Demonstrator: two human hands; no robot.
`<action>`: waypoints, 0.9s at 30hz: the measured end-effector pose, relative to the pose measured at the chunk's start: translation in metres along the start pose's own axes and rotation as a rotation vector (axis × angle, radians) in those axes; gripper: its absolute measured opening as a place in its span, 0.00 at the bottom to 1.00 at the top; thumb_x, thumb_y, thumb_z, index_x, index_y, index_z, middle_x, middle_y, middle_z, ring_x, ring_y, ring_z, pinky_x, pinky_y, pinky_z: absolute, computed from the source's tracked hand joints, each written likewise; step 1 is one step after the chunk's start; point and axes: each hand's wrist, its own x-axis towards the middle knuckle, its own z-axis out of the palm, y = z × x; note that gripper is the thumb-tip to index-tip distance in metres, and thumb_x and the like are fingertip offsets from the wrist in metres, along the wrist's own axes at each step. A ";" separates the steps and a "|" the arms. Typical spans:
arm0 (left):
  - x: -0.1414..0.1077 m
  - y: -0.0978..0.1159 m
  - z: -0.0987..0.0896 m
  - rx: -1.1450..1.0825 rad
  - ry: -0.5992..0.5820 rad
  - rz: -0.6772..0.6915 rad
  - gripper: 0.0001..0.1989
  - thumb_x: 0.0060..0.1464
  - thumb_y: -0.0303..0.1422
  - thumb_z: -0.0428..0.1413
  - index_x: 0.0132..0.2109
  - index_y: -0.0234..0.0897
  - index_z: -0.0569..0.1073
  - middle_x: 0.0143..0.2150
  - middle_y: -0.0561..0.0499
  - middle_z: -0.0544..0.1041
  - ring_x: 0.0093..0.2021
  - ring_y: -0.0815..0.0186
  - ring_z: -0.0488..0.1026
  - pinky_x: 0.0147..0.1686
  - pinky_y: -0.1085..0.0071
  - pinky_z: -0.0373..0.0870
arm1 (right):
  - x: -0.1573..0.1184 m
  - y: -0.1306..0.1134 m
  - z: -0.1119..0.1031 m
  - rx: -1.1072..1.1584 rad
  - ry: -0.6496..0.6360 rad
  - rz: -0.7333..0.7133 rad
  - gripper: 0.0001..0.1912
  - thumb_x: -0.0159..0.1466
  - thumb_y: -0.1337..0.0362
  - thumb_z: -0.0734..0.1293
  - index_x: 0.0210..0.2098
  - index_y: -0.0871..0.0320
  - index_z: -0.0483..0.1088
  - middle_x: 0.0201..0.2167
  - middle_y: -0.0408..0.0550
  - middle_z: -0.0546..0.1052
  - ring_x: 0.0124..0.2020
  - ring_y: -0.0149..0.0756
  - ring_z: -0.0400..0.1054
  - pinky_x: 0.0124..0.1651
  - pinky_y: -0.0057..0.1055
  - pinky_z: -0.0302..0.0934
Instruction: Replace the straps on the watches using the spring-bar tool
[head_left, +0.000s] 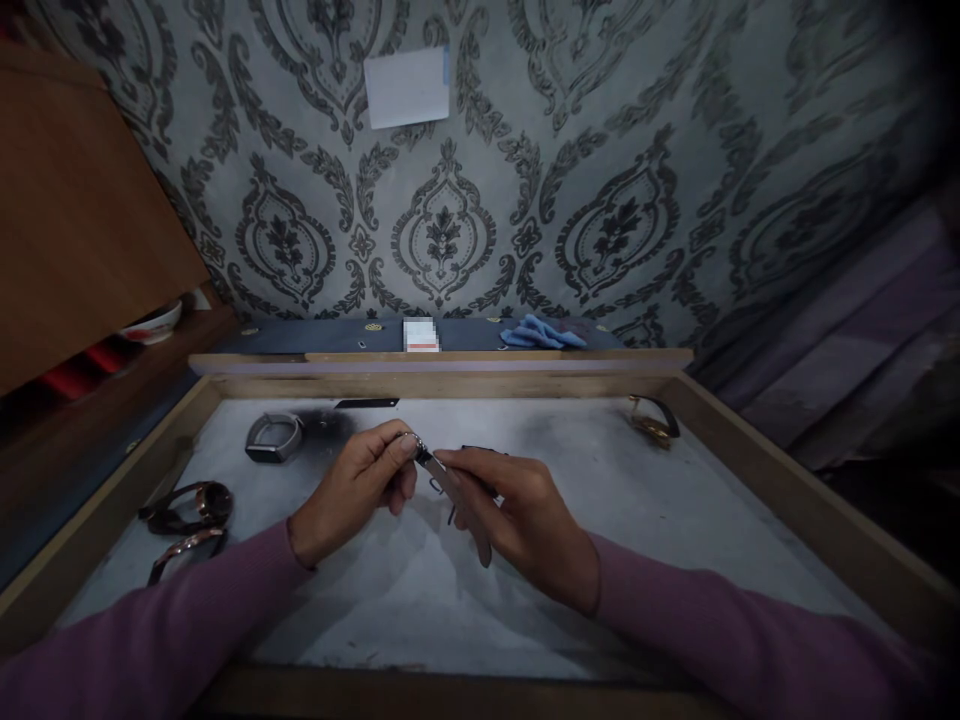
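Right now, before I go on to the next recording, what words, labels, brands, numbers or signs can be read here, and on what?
No text can be read anywhere in this view.
Small white packet behind the tray: pixelated, unreadable.
Paper on the wall: no legible writing.
Wristwatch in the hands: too small to read.
Grey-strapped watch, dark-strapped watch and gold watch: any markings too small or blurred.

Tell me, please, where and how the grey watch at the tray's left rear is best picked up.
I'd pinch the grey watch by the right side of its band, from above: the band curves into a loop, with an opening where a fingertip should fit.
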 end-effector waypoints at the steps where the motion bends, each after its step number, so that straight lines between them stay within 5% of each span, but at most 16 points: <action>1: 0.000 0.000 0.000 0.002 0.000 0.003 0.20 0.61 0.47 0.48 0.28 0.36 0.63 0.21 0.57 0.67 0.18 0.76 0.62 0.17 0.79 0.54 | 0.000 0.000 0.000 0.005 -0.001 0.007 0.14 0.69 0.68 0.58 0.40 0.61 0.75 0.21 0.43 0.74 0.19 0.27 0.69 0.24 0.23 0.64; 27: -0.005 0.002 -0.002 0.207 0.032 0.164 0.19 0.65 0.41 0.45 0.29 0.36 0.64 0.22 0.56 0.66 0.20 0.74 0.63 0.24 0.76 0.60 | 0.002 -0.001 0.000 0.016 -0.005 0.064 0.12 0.67 0.70 0.60 0.37 0.61 0.76 0.23 0.45 0.76 0.21 0.28 0.68 0.24 0.23 0.61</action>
